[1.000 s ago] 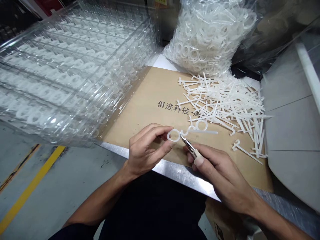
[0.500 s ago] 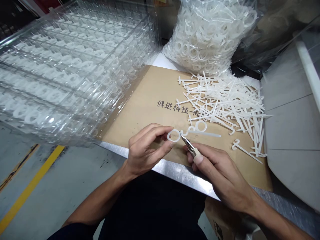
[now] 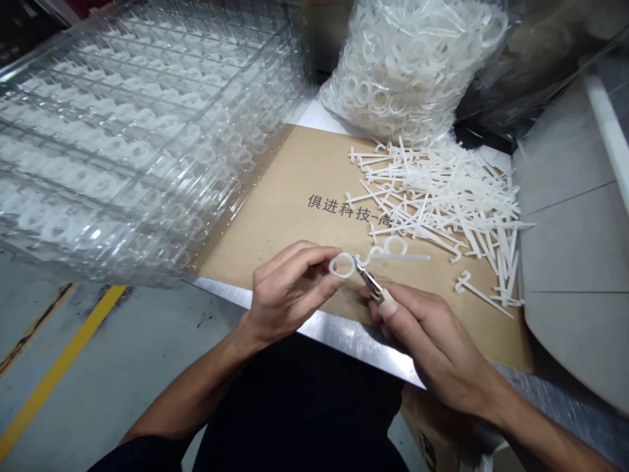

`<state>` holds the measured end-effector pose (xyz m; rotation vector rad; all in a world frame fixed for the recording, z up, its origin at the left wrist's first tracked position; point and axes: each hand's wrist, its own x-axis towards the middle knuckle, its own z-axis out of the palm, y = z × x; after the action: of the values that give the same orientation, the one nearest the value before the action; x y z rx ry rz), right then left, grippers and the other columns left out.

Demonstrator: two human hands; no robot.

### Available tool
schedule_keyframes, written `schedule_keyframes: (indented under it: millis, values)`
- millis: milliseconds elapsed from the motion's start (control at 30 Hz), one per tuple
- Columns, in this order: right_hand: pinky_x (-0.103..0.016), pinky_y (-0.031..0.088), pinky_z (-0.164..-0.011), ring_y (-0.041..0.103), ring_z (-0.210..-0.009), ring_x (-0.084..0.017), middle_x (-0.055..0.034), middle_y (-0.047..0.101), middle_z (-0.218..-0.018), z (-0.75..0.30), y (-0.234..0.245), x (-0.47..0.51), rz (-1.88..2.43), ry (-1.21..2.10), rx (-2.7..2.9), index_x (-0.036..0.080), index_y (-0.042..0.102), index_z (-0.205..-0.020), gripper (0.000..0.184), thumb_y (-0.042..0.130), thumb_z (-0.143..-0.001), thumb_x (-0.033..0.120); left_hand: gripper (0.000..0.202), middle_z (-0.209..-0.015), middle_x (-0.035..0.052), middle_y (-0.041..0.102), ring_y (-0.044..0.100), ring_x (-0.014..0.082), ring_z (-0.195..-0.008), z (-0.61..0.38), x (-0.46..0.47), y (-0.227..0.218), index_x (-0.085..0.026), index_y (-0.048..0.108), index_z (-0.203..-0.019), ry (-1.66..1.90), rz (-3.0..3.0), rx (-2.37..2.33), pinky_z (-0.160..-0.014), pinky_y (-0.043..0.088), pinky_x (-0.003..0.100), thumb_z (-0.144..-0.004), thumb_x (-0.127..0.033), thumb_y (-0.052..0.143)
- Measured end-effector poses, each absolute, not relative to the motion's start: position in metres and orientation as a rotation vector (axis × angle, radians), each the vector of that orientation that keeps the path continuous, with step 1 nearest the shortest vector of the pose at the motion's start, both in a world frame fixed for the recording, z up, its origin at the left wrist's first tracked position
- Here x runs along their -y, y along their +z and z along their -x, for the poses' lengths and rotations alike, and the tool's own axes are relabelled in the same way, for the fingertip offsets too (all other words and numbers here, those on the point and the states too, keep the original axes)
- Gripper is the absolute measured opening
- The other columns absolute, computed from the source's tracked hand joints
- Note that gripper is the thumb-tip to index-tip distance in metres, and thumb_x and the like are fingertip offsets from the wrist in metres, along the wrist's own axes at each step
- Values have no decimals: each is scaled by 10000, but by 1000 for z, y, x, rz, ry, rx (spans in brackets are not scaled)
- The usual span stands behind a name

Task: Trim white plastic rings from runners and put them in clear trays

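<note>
Head view, what's the big picture?

— Standing here: a steel-edged table [image 3: 314, 321], a big stack of clear plastic trays [image 3: 147, 131] full of white rings on the left, and a clear bag [image 3: 407, 72] stuffed with white plastic pieces behind.

— Work surface?

— Brown cardboard sheet [image 3: 289, 216] with printed Chinese lettering [image 3: 348, 210]. A loose pile of white plastic stems and hooks [image 3: 442, 203] lies on its far right, grey sheeting [image 3: 565, 262] beyond that.

— Hands?

— Both closed, working together just above the cardboard's near edge. The left hand [image 3: 289, 295] pinches a white plastic ring [image 3: 343, 265] between thumb and fingers, holding it up off the sheet. The right hand [image 3: 432, 334] grips small pliers [image 3: 371, 285] with a pale handle, metal tips right at the ring's right edge. Can't tell if they're actually biting it.

— Anything right beside them?

— A white plastic strip with a curled head [image 3: 403, 257], lying on the cardboard just right of the ring.

— Step in hand?

— Looks like close trimming or fitting at the ring's edge, my judgement. The next move calls for a steady pinch and exact tip placement on that small edge.
</note>
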<state>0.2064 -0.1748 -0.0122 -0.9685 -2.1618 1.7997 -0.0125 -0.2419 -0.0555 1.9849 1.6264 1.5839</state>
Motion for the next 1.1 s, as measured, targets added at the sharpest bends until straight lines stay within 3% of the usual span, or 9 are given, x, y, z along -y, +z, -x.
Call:
schedule_keyframes:
  millis: [300,733,1100]
  values:
    - [-304,381,-611,494,-695,-154,-3,540,-782,-204,-14,177,981,1697,2244,211,511,-866,375,358,-1137,420,222,-885,43,751,697,118,-778,14,242,-57,-151,735,-1108,1584,-1970,-1650,-715,575,209,-911,-228,803]
    - [-325,330,-606,416,-617,-144,31,449,-683,-202,-18,176,1037,1651,2263,226,449,-769,425,352,-1138,412,186,-874,44,775,716,128,-751,13,241,-58,-171,751,-1069,1595,-1900,-1672,-678,586,220,-916,-265,800]
    - [-300,342,-586,422,-635,-140,30,455,-714,-202,-22,176,1026,1717,2227,205,531,-845,416,363,-1131,457,211,-877,49,770,715,128,-760,14,242,-59,-164,758,-1070,1651,-1858,-1655,-652,581,212,-887,-241,829]
